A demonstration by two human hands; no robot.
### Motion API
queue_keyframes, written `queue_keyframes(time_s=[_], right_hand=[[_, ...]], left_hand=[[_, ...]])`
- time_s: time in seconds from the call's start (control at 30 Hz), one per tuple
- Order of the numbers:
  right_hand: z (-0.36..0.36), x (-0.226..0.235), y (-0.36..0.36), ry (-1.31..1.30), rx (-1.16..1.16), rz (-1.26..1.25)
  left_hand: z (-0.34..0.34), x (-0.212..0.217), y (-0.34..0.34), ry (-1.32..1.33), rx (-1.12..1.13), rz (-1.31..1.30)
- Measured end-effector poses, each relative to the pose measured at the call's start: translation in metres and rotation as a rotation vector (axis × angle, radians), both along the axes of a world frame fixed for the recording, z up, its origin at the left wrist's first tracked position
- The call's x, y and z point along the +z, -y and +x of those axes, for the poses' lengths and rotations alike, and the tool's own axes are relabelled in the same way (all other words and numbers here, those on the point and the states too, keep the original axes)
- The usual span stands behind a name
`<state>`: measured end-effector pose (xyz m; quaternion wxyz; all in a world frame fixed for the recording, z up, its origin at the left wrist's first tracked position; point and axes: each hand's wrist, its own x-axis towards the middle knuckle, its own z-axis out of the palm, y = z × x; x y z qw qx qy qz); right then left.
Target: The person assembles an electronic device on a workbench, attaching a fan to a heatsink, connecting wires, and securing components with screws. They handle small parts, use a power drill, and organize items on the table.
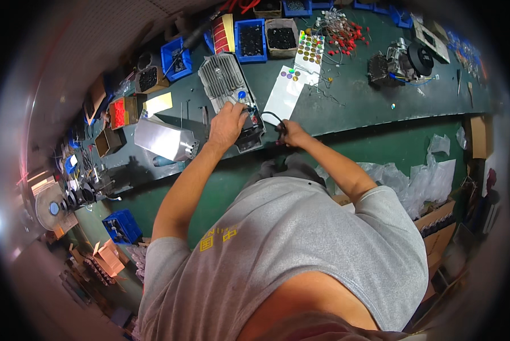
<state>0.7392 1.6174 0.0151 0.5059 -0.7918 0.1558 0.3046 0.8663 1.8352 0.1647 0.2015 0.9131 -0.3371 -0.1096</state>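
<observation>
The finned metal housing lies flat on the green workbench, running from about 11 o'clock down toward the bench's near edge, with the person's left hand spread over its near end, fingers curled down onto the dark fitting there and pressing rather than clamped around anything. The right hand sits just at 3 o'clock of that end, closed on a thin black cable that loops up and back toward the housing; whether the fingers pinch it tightly is too small to tell. The housing looks like cast aluminium: stiff, fairly heavy, with ribs that give good purchase along the long sides, so I judge it best steadied from above or taken by its edges, not by the fitting. The cable looks soft and springy, likely to slip or kink, and seems best held close to its end. A silver angled box rests at 9 o'clock of the left hand, and a white sheet lies at 1 o'clock.
</observation>
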Motion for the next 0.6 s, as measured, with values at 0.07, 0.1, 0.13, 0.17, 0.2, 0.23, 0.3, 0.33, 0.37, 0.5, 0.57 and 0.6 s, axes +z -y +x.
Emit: queue_keyframes(time_s=[0.07,0.1,0.13,0.17,0.2,0.23,0.3,0.33,0.37,0.5,0.57,0.6], right_hand=[[-0.004,-0.039,-0.027,0.217,-0.145,-0.189],[-0.005,-0.061,-0.041,0.251,-0.245,-0.199],[-0.005,-0.075,-0.053,0.198,-0.414,-0.042],[0.0,-0.044,-0.057,0.064,-0.437,0.123],[0.004,0.0,-0.056,-0.075,-0.467,0.276],[0.003,0.0,-0.053,0.04,-0.385,0.046],[0.0,0.001,-0.038,0.34,-0.3,-0.227],[0.007,0.002,-0.027,0.45,-0.383,-0.159],[0.018,0.018,-0.027,0.48,-0.439,-0.113],[0.059,0.024,-0.028,0.317,-0.462,0.361],[0.063,0.031,-0.022,0.236,-0.439,0.334],[0.066,0.032,-0.018,0.175,-0.416,0.326]], left_hand=[[0.004,0.001,0.006,0.005,-0.027,-0.019],[0.006,0.001,0.01,0.006,-0.046,-0.027],[0.008,0.001,0.014,0.009,-0.061,-0.025],[0.005,-0.003,0.005,0.014,-0.028,-0.012],[0.001,-0.003,0.001,0.018,-0.007,-0.006],[0.001,0.0,0.002,0.019,-0.006,-0.012],[0.002,-0.002,0.001,0.024,-0.01,-0.034],[0.002,-0.003,0.0,0.026,-0.013,-0.045],[0.001,0.0,0.0,0.023,-0.012,-0.042],[0.003,0.002,-0.001,0.003,0.0,-0.033],[0.003,-0.001,-0.002,-0.005,0.001,-0.053],[0.004,-0.002,-0.002,0.012,-0.01,-0.059]])
